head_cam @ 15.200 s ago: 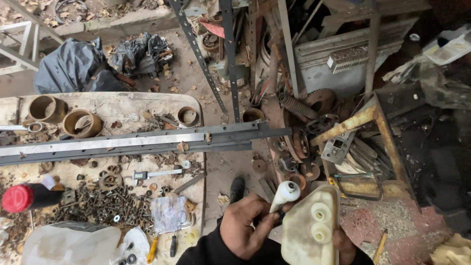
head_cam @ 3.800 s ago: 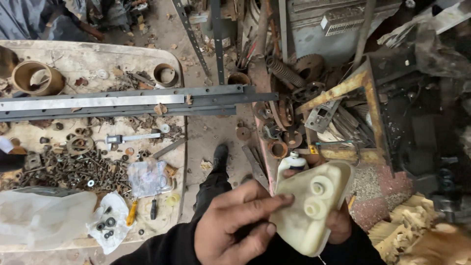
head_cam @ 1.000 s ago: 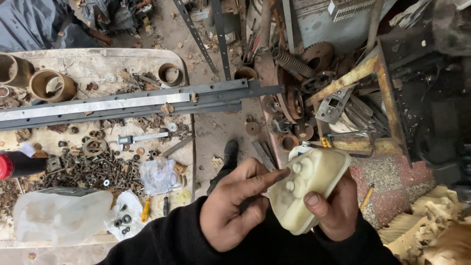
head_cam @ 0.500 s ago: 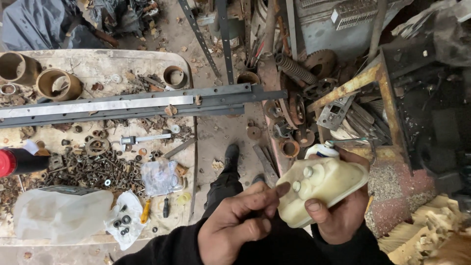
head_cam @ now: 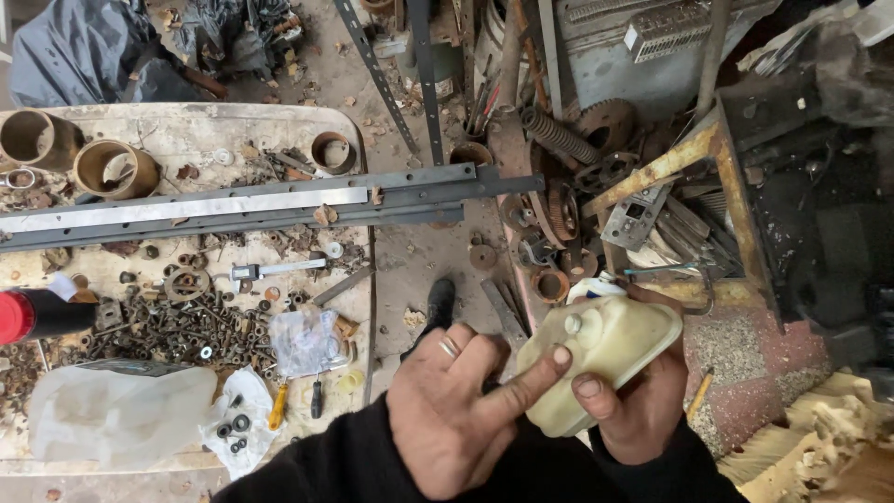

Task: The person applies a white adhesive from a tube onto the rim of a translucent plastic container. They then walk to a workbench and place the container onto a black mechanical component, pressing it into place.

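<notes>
My right hand (head_cam: 633, 405) grips a cream plastic tank (head_cam: 610, 345) from below, thumb on its front face. The tank is tilted, with a small round port on its top and a white cap end behind it. My left hand (head_cam: 461, 410) is beside it, index finger stretched out and touching the tank's lower left face. A ring sits on one left finger. Both sleeves are black.
A worn bench (head_cam: 186, 140) at left carries long steel bars (head_cam: 233, 200), brass bushings (head_cam: 102, 168), a heap of nuts and bolts (head_cam: 186, 326), a caliper (head_cam: 279, 270), plastic bags (head_cam: 121, 410) and a red-capped can (head_cam: 37, 312). Rusty gears, springs and scrap (head_cam: 577, 186) lie on the floor ahead.
The tank has tipped flatter and sits slightly higher in my right hand. My left index finger stays pointing at it, now pressing its lower left face.
</notes>
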